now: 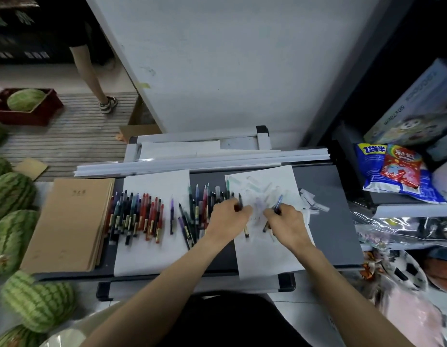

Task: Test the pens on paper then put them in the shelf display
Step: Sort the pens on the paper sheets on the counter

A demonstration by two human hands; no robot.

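A white test sheet (265,251) with pale colour scribbles lies on the grey table (335,226). My left hand (226,217) grips a dark pen (240,201) above that sheet. My right hand (286,221) pinches a blue pen (278,202) beside it, tip end down on the paper. A row of red and dark pens (139,216) lies on a second white sheet (152,249) to the left. A looser bunch of pens (197,209) lies between the two sheets. The image is blurred by motion.
A stack of brown notebooks (69,226) sits at the table's left end. Several watermelons (12,194) line the floor at left. Snack bags (397,171) and boxes fill shelves at right. White rails (202,161) lie along the table's back. A person's leg (92,76) stands far left.
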